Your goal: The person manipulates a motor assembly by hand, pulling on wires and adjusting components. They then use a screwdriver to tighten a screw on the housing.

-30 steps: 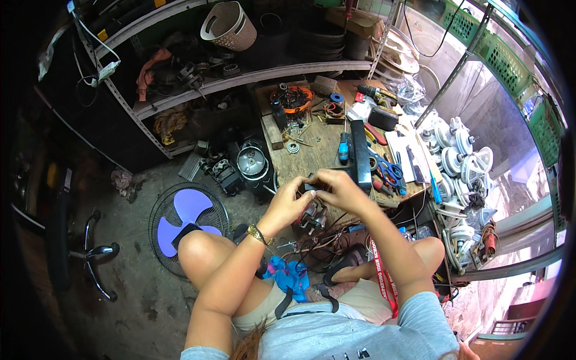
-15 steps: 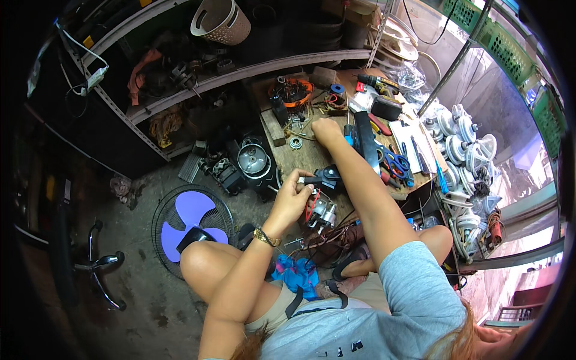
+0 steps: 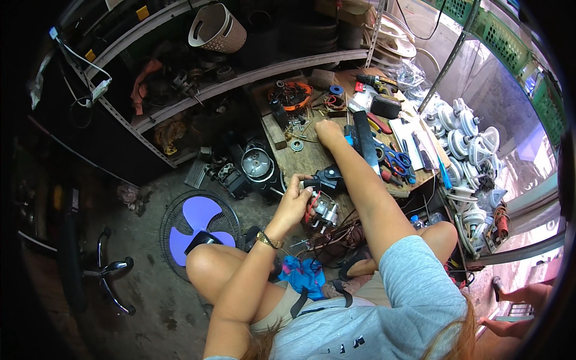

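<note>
My left hand (image 3: 292, 207) is closed round a black fan neck piece (image 3: 328, 174) at the near edge of the wooden workbench (image 3: 294, 161). Below it hangs a silvery fan motor (image 3: 326, 214) with a red wire, close to those fingers. Farther off, my right hand (image 3: 327, 132) is curled over the bench top; whatever its fingers hold is hidden. Beside it lie a round metal ring (image 3: 296, 146) and several small loose bits. To its right rests a long black bar-shaped part (image 3: 365, 141).
Blue-handled scissors (image 3: 398, 161), a drill (image 3: 377, 83) and an orange bowl (image 3: 296, 96) of parts crowd the bench. White spool-shaped parts (image 3: 471, 150) are heaped at right. A purple-bladed fan (image 3: 201, 216) lies on the floor at left. Another person's leg (image 3: 528, 295) shows at far right.
The whole view has shifted slightly. Both hands stay in nearly the same places, the left still on the fan neck piece. The other person's leg at far right shows more now.
</note>
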The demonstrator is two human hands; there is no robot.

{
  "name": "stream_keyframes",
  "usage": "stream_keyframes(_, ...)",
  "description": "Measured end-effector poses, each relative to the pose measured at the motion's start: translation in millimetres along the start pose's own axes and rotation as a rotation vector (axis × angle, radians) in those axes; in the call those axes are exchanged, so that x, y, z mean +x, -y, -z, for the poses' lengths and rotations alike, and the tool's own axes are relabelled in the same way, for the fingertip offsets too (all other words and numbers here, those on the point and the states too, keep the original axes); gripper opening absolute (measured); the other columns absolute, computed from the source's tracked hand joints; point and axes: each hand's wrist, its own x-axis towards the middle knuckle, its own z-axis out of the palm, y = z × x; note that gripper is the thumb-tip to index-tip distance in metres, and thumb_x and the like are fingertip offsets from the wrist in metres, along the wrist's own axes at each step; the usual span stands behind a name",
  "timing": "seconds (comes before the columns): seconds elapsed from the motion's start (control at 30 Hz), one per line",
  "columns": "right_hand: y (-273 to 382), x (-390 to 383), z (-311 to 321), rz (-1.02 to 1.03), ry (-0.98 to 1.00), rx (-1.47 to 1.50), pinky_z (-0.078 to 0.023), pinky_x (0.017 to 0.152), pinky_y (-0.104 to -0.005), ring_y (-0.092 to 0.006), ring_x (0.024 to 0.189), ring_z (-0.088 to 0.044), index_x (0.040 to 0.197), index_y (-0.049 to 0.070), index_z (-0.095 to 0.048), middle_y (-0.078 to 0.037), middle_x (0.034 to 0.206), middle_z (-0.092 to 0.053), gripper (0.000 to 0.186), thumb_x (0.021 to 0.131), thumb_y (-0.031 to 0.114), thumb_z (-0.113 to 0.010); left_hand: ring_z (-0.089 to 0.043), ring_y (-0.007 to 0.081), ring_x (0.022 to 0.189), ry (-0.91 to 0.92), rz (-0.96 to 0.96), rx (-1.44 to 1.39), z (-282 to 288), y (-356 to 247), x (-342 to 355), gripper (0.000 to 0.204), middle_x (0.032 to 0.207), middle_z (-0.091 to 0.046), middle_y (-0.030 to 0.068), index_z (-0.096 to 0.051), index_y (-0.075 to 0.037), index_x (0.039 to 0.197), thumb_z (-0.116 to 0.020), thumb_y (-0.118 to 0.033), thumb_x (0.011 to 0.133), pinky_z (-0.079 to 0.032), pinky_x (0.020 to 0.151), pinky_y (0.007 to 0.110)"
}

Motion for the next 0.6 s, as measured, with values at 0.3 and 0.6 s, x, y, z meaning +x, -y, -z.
stream_keyframes(0.3, 40.6, -72.1, 75.9, -0.072, -0.214, 1.275, -0.05, 0.052, -0.029, -0.0174, 0.059, -0.064, 0.089, 0.0, -0.062, -0.01, 0.076, -0.068, 0.014, 0.086, 0.012, -0.069, -0.062, 0.0158, 0.067, -0.042, -0.351, 0.624, 1.0, 0.4, -17.3, 0.047, 0.087, -0.063, 0.011, -0.033, -0.002, 0.131, -0.053, 0.0, 0.089, -0.05, 0.061, 0.03)
stream_keyframes(0.6, 71.2, -201.7, 80.8, -0.015, -0.234, 1.373, -0.051, 0.077, -0.0254, -0.0079, 0.088, -0.062, 0.093, -0.003, -0.063, -0.008, 0.103, -0.07, 0.012, 0.084, 0.001, -0.07, -0.063, 0.046, 0.074, -0.129, -0.448, 1.003, -16.8, -8.3, -33.7, 0.057, 0.078, -0.064, 0.027, -0.032, 0.004, 0.139, -0.057, -0.006, 0.088, -0.05, 0.066, 0.051)
